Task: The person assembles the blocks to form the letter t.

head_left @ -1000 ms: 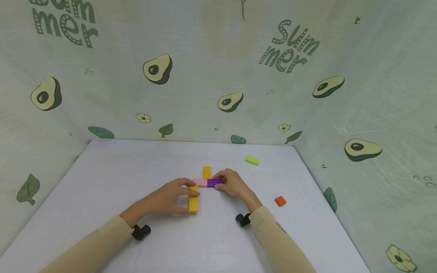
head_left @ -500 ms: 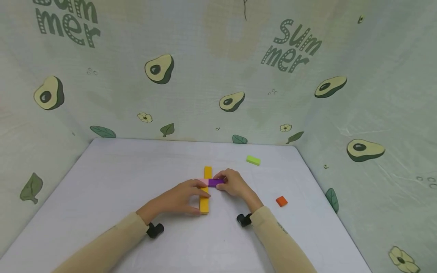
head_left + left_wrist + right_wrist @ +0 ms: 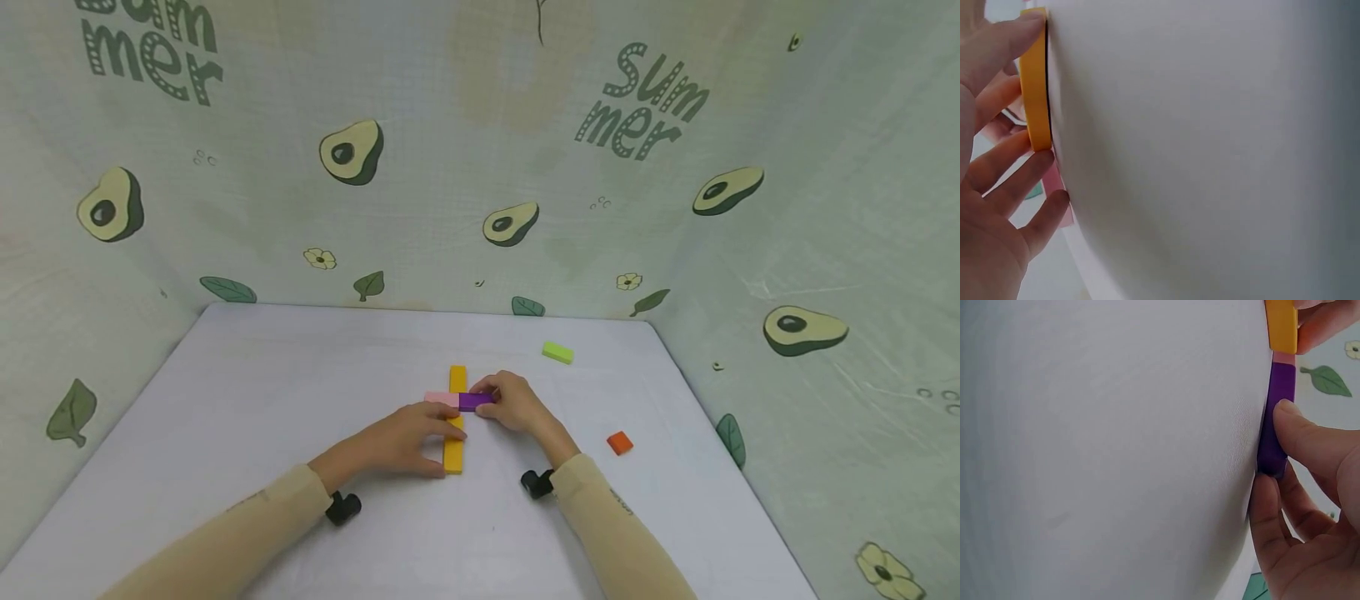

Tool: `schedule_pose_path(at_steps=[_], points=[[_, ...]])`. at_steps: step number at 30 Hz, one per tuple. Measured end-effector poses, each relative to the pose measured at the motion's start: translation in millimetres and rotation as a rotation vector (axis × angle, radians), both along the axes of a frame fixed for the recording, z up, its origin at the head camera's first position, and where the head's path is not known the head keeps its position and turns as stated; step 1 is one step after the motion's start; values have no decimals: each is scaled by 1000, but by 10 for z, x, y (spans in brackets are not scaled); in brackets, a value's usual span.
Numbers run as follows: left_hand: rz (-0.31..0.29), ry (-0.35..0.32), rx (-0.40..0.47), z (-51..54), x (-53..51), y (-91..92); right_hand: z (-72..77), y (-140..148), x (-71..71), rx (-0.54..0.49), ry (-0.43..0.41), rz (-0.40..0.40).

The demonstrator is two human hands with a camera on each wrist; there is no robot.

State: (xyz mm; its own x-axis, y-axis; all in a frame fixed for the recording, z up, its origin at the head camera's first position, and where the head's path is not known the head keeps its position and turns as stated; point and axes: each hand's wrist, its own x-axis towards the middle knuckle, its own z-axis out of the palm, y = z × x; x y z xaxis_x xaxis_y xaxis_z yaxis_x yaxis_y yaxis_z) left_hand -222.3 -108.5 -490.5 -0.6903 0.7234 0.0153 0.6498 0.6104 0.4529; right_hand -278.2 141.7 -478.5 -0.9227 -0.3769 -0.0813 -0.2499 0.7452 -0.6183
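Note:
Pink (image 3: 441, 399) and purple (image 3: 475, 402) blocks lie end to end in a row across the white table. A yellow block (image 3: 457, 379) stands out from the row's far side. On the near side lies another yellow block (image 3: 453, 456), gripped by my left hand (image 3: 401, 437). In the left wrist view its thumb (image 3: 1029, 31) rests at one end of the block, and the fingers lie along it and by the pink block. My right hand (image 3: 517, 404) pinches the purple block, its thumb (image 3: 1294, 422) on the side and fingertips at the outer end.
A lime green block (image 3: 558, 352) lies at the back right of the table. An orange block (image 3: 620, 442) is to the right of my right forearm. A cloth printed with avocados (image 3: 352, 152) hangs behind and beside the table.
My left hand has brought the near yellow block rightward to the middle of the row, then slightly toward me. The right hand keeps its place on the purple block.

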Motion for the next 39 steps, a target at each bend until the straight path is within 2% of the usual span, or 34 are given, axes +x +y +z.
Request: schedule_pose_path(at_steps=[9,14,20,27,39], points=[[15,18,-26,3,68,4,6,4,4,-1,9,12],[41,23,1,2,102,-3,11,0,9,4,11,6],[27,55,46,-5,127,-9,-6,1,3,3,17,2],[21,68,58,4,131,21,-12,4,14,1,18,-3],[43,84,35,5,81,70,-9,12,7,-6,10,11]])
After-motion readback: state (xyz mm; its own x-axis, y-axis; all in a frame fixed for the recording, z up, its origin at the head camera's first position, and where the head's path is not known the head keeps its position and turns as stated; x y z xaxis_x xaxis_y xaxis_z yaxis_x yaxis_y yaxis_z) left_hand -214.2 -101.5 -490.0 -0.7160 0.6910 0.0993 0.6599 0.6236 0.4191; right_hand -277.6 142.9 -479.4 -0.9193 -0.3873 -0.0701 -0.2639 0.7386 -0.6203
